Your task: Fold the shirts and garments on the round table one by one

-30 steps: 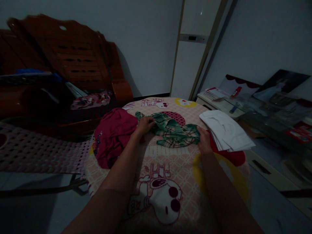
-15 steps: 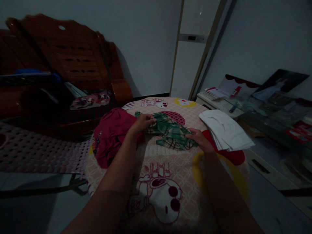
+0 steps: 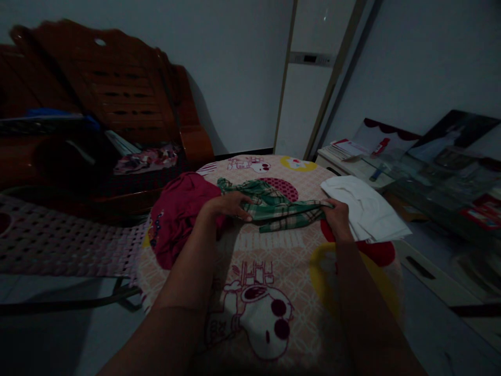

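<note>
A green plaid cloth garment (image 3: 279,209) lies across the middle of the table, bunched at its far left and drawn into a fairly straight band along its near side. My left hand (image 3: 231,204) grips its left part, with thumb and fingers around the fabric. At the other end my right hand (image 3: 337,214) pinches the right edge, pulled out towards a folded white cloth (image 3: 362,209). Just left of my left hand is a crumpled magenta garment (image 3: 183,209) with a printed patch.
The round table wears a cartoon-print tablecloth (image 3: 250,250). A wooden bench (image 3: 121,94) with clothes on it stands behind left, beside a woven seat (image 3: 70,240). On the right is a glass-topped cabinet (image 3: 426,193) with papers. A tall white appliance (image 3: 303,99) stands at the back.
My right hand has moved right and slightly up, stretching the plaid garment's near edge straighter. My left hand has shifted slightly nearer to me on the fabric.
</note>
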Tool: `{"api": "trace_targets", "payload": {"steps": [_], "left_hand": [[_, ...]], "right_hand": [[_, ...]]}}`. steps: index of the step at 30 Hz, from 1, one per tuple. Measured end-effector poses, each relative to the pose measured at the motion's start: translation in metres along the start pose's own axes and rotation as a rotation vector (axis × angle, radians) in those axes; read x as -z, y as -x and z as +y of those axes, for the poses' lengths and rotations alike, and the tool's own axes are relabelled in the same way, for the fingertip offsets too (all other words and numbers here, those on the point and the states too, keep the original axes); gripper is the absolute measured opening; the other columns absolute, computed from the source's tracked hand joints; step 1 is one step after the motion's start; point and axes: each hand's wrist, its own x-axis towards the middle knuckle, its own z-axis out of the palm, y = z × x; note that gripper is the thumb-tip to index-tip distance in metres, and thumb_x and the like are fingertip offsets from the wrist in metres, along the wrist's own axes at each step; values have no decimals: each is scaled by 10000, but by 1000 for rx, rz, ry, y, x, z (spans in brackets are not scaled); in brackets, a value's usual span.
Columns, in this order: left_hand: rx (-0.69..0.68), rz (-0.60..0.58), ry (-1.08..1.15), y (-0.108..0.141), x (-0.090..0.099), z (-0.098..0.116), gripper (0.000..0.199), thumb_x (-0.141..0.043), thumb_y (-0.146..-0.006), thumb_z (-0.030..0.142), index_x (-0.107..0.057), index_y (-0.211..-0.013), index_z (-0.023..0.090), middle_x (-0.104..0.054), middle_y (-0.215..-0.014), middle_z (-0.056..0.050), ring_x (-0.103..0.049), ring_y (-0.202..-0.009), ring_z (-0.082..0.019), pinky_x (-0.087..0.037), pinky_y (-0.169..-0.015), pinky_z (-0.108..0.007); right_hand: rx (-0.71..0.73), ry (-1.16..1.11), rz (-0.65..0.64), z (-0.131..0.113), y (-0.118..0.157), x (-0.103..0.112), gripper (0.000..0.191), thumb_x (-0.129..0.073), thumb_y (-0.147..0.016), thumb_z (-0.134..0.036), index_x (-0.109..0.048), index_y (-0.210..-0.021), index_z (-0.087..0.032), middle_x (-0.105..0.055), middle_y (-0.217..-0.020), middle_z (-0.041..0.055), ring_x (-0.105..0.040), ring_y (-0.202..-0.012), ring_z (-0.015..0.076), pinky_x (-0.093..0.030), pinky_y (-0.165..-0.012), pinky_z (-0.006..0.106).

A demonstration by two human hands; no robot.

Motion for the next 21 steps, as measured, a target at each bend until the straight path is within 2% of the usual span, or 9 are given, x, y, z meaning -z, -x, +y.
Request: {"api": "trace_targets", "payload": {"steps": [2, 4, 5, 7, 10, 14, 18, 20, 21], "left_hand": [[19, -24, -33, -4, -6, -2, 307, -841, -480, 303, -772, -774, 248, -726, -734, 18, -644, -713, -210, -458, -647, -251], [60, 3, -60, -8, -10, -5, 136, -788, -543, 274, -727, -657, 231, -649, -601, 14, -595, -630, -199, -429, -619, -265], [72, 61, -69, -10, -11, -6, 79, -754, -583, 268, -697, -618, 224, -616, -570, 6, -577, -621, -200, -423, -623, -272], [58, 260, -51, -15, -13, -7, 70, -671, -666, 262, -650, -620, 214, -597, -592, -11, -567, -670, -208, -434, -666, -281], [4, 515, 103, -21, -15, -4, 76, -554, -746, 246, -612, -748, 197, -613, -718, -14, -558, -770, -198, -460, -729, -276], [39, 631, 377, -26, -22, 4, 98, -490, -803, 267, -563, -827, 206, -571, -740, 9, -540, -745, -173, -454, -654, -250], [106, 722, 425, -27, -21, 3, 72, -485, -800, 218, -556, -798, 210, -565, -719, 7, -549, -733, -174, -452, -627, -245], [118, 771, 391, -25, -16, -2, 85, -482, -797, 200, -567, -795, 211, -585, -734, 3, -562, -758, -179, -459, -635, -244], [113, 793, 359, -24, -13, -5, 90, -484, -797, 196, -572, -791, 212, -598, -747, 0, -567, -771, -181, -463, -642, -244]], "right_hand": [[-53, -139, 54, 2, -1, -3, 110, -705, -639, -250, -737, -735, -207, -692, -666, -13, -618, -717, 183, -508, -662, 264], [-124, -363, 52, 0, 0, -8, 117, -711, -646, -270, -707, -748, -214, -692, -687, -22, -635, -720, 175, -533, -687, 272], [-151, -473, 45, -1, 1, -11, 122, -710, -649, -274, -695, -757, -218, -697, -705, -22, -646, -729, 174, -546, -705, 278], [-187, -629, 28, -4, 3, -18, 135, -706, -642, -262, -682, -767, -221, -713, -746, -18, -667, -759, 176, -569, -741, 292], [-254, -708, -4, -8, 7, -24, 187, -699, -612, -228, -696, -798, -216, -730, -776, -19, -684, -745, 178, -591, -739, 308], [-313, -636, -163, -17, 15, -18, 231, -757, -599, -227, -729, -827, -196, -740, -730, -1, -685, -666, 186, -591, -652, 302], [-319, -414, -531, -33, 25, -9, 268, -834, -625, -323, -762, -835, -173, -757, -729, 23, -688, -642, 190, -572, -607, 286], [-237, -250, -698, -37, 30, -12, 323, -868, -589, -332, -782, -862, -182, -770, -763, 19, -697, -665, 199, -562, -604, 283], [-161, -160, -734, -37, 31, -15, 330, -886, -549, -311, -788, -842, -197, -770, -757, 7, -695, -664, 199, -546, -593, 272]]}}
